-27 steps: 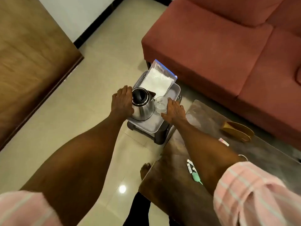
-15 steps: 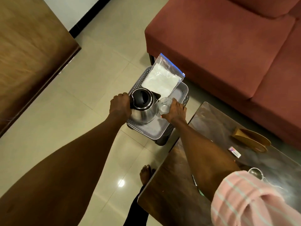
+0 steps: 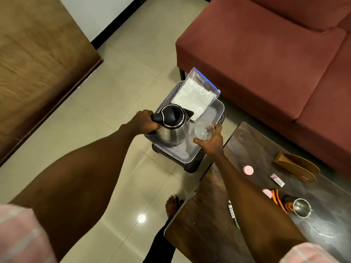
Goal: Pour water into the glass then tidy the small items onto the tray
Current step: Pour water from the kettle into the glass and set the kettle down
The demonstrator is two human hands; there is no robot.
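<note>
A steel kettle (image 3: 173,130) with a black lid stands on the grey perforated tray (image 3: 182,155), which sits on a small dark stool. My left hand (image 3: 145,121) grips the kettle's black handle. My right hand (image 3: 210,140) holds a clear glass (image 3: 202,130) just right of the kettle, over the tray. A zip bag (image 3: 195,95) of white contents lies across the tray's far end. Small items lie on the dark table (image 3: 252,141): a pink round lid (image 3: 247,170), a small white box (image 3: 277,179), another pink piece (image 3: 266,192).
A wooden holder (image 3: 298,168) and a steel cup (image 3: 302,207) beside an orange object (image 3: 279,200) stand on the table's right part. A red sofa (image 3: 266,54) lies behind the tray. A wooden panel (image 3: 38,63) is at left. My foot (image 3: 171,205) rests on the tiled floor.
My left hand has closed round the kettle handle. The right hand has lifted and tilted the glass slightly beside the kettle. The view has shifted, showing more of the table.
</note>
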